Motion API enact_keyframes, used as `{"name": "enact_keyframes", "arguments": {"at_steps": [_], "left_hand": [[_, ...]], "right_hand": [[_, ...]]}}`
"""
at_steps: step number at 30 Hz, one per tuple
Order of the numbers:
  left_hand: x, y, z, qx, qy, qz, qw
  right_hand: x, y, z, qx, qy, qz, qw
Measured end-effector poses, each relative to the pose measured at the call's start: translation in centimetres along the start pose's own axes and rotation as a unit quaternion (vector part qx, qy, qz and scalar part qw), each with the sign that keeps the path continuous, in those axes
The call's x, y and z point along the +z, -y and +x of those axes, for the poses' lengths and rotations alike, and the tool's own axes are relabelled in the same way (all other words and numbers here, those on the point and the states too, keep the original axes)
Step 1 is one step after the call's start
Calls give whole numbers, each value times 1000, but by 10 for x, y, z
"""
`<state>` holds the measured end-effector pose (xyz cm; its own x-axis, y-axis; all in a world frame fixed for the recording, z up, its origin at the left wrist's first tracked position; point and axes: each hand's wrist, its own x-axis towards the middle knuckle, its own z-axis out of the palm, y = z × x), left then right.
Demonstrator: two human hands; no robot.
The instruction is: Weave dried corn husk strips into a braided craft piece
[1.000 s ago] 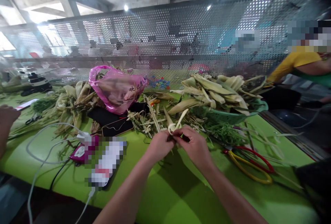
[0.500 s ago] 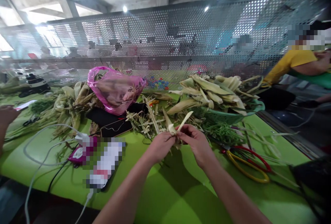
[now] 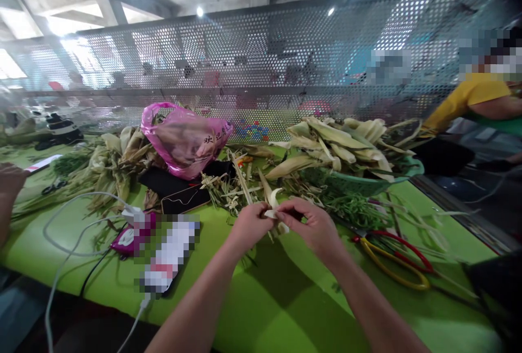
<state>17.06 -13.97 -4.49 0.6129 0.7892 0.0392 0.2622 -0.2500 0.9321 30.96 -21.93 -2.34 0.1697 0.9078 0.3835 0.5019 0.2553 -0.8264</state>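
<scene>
Above the green table (image 3: 261, 309), a pale corn husk strip (image 3: 274, 197) is pinched between my two hands, curled over at its top. My left hand (image 3: 252, 227) grips the base of the husk from the left. From the right, the thumb and fingers of my right hand (image 3: 309, 224) close on the same husk. Small folded bits of it poke out below the fingertips. Just behind my hands lies a heap of dry husk scraps (image 3: 228, 192). Red and yellow handled scissors (image 3: 393, 260) rest to the right, their blades partly under greenery.
A green basket (image 3: 362, 185) heaped with corn husks stands at the back right. A pink plastic bag (image 3: 185, 141), a phone (image 3: 171, 258) on a white cable and a purple power strip (image 3: 132, 240) are at left. Another person's hand (image 3: 10, 190) shows at the left edge.
The husk strip that pointed up to the right is now bent upright and curled between my fingers. My right hand has turned slightly; the whole view shifted a little.
</scene>
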Motion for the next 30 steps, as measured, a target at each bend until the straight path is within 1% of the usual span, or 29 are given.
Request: {"name": "enact_keyframes", "arguments": {"at_steps": [3,8,14,19,25,30], "left_hand": [[-2,-1,-2,33,-39,92,994],[-5,-9,-8,50,-55,151,986],[-6,-10,-9,78,-60,166,981],[-6,-10,-11,83,-57,179,979],[-6,-10,-12,96,-64,193,974],[-6,-10,-11,89,-53,199,975]], "right_hand": [[-2,-1,-1,-22,-4,-69,997],[-6,2,-3,-49,-12,-147,988],[-6,8,-4,-67,-8,-207,976],[-4,8,-4,-76,-9,-245,966],[-4,9,-5,-69,-28,-252,965],[-4,8,-5,-76,-18,-260,962]]}}
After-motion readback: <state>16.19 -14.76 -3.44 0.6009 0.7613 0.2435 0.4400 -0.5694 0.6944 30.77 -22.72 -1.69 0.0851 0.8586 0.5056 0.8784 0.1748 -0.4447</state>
